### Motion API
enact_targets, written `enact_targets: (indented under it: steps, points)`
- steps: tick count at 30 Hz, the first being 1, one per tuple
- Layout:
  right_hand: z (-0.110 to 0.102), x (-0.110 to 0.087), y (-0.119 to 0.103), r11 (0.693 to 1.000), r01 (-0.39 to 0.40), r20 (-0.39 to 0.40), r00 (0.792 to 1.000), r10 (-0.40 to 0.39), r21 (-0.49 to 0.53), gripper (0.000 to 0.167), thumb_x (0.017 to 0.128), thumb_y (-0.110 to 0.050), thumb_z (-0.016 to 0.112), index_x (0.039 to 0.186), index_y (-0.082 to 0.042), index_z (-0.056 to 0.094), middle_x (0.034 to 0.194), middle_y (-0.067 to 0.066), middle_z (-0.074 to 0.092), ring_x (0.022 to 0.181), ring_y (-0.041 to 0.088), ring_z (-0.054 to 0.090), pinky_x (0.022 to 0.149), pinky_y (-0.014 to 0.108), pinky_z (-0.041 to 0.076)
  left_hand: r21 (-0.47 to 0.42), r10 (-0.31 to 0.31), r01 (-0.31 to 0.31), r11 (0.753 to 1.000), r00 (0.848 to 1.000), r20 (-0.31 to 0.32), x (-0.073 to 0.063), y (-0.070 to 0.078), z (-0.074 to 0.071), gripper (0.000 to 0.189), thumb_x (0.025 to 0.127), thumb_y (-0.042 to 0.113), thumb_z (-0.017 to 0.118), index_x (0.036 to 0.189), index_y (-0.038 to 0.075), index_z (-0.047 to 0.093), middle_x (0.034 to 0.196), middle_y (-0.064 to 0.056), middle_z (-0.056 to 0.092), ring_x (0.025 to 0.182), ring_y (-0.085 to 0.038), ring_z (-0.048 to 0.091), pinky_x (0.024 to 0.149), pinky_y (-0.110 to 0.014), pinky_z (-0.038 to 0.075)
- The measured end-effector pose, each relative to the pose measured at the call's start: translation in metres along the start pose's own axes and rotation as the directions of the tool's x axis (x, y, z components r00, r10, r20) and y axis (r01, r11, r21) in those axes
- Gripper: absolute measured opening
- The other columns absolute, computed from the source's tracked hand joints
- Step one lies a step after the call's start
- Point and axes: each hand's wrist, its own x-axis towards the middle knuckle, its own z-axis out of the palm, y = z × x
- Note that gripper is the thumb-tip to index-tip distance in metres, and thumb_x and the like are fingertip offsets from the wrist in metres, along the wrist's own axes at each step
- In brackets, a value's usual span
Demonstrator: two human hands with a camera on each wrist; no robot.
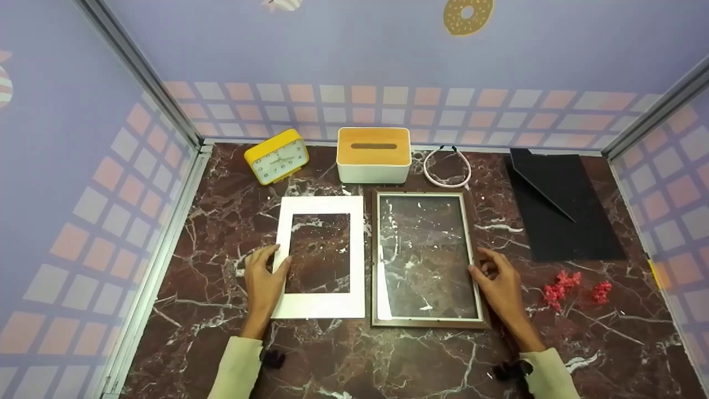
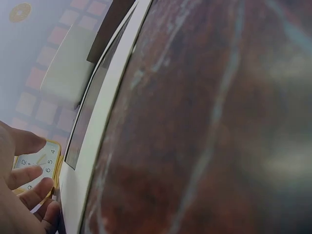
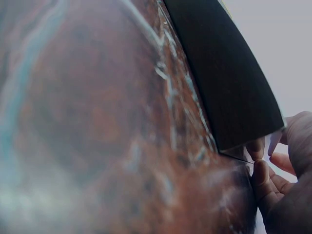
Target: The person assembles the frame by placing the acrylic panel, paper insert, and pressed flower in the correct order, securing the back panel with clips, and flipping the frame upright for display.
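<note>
A white picture mat (image 1: 324, 306) with a rectangular opening lies flat on the left. My left hand (image 1: 266, 280) is at its left border, thumb reaching over the border and the other fingers loosely bent at the outer edge. In the left wrist view, the fingers (image 2: 31, 192) are spread apart above the mat's far end. Close to the mat's right side is a brown picture frame (image 1: 432, 323) with a pale inner rim and a clear pane (image 1: 429, 249). My right hand (image 1: 501, 282) grips the frame's right side, thumb on the rim and fingers bent along the outside.
Along the back stand a yellow alarm clock (image 1: 279, 158), a tissue box (image 1: 374, 158) and a pale headband (image 1: 447, 184). At right lies a black backing board (image 1: 576, 210) with a raised stand flap. Two red clusters (image 1: 562, 288) sit nearer me. Patterned walls enclose the marble table (image 1: 415, 366).
</note>
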Motion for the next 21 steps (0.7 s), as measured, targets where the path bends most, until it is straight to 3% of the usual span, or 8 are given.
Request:
enact_targets:
  steps: [5, 13, 21]
  points:
    - [-0.0002, 0.0002, 0.0015, 1.0, 0.008, -0.006, 1.0, -0.008, 0.002, 0.044, 0.09, 0.009, 0.084, 0.132, 0.007, 0.073, 0.096, 0.019, 0.068, 0.079, 0.005, 0.059, 0.067, 0.008, 0.048, 0.061, 0.032, -0.035, 0.998, 0.999, 0.037, 0.0031, -0.0031, 0.0001, 0.045, 0.089, 0.005, 0.09, 0.127, -0.012, 0.074, 0.13, -0.028, 0.068, 0.126, -0.047, 0.052, 0.111, -0.061, 0.042]
    - [-0.0003, 0.0006, 0.002, 1.0, 0.007, -0.006, 1.0, -0.007, 0.01, 0.045, 0.089, 0.009, 0.085, 0.132, 0.006, 0.074, 0.096, 0.019, 0.068, 0.079, 0.006, 0.059, 0.067, 0.008, 0.049, 0.16, 0.032, -0.039, 0.986, 0.998, 0.048, 0.0063, -0.0065, -0.0005, 0.041, 0.086, 0.005, 0.093, 0.12, -0.012, 0.076, 0.13, -0.028, 0.064, 0.124, -0.048, 0.05, 0.106, -0.062, 0.043]
    - [-0.0007, -0.0004, -0.0004, 1.0, 0.008, -0.005, 1.0, -0.008, 0.023, 0.045, 0.09, 0.007, 0.086, 0.133, 0.006, 0.074, 0.109, 0.021, 0.072, 0.084, 0.012, 0.061, 0.068, 0.007, 0.048, 0.229, -0.007, 0.001, 0.973, 1.0, 0.028, 0.0069, -0.0004, 0.0014, 0.041, 0.084, 0.004, 0.092, 0.117, -0.014, 0.075, 0.127, -0.029, 0.061, 0.119, -0.048, 0.05, 0.102, -0.062, 0.048]
